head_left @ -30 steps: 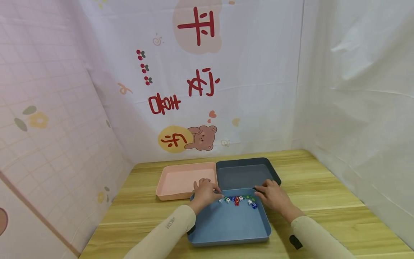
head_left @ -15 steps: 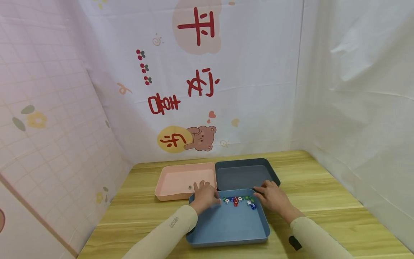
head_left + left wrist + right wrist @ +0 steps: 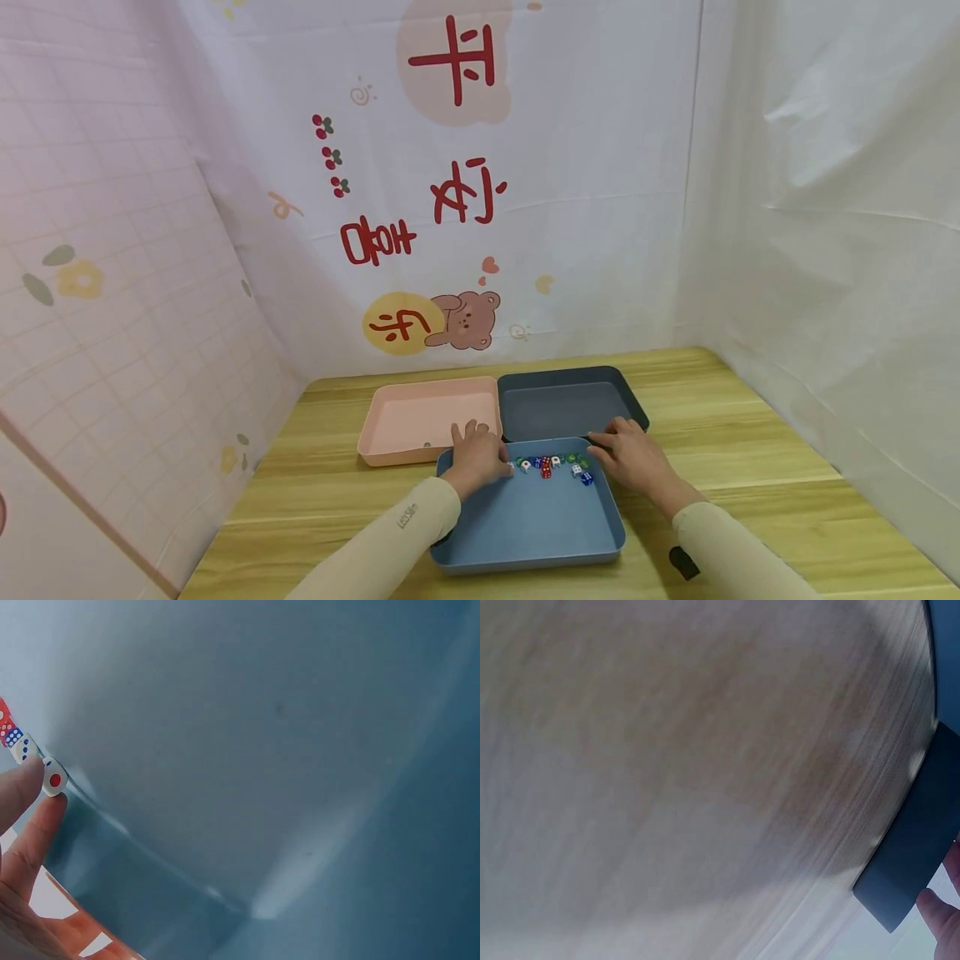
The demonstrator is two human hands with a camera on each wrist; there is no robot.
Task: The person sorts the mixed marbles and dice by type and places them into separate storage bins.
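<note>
My left hand reaches over the far left corner of the blue tray. Thumb and index finger pinch a white die with a red dot at the tray wall, as the left wrist view shows. Several red, blue, white and green dice line the tray's far side, among them a red die and a dark blue die. My right hand rests by the far right corner, its fingers loose at the rim of the navy tray. A thumb touches that rim in the right wrist view.
Behind the blue tray stands a pink tray, side by side with the navy one. One small greyish die lies at the pink tray's near wall. All trays are on a wooden table, with white cloth hanging behind.
A small greyish die has come into sight in the pink tray and rolled left toward its near wall. My left hand has lowered slightly to the white die; the right hand stays nearly still.
</note>
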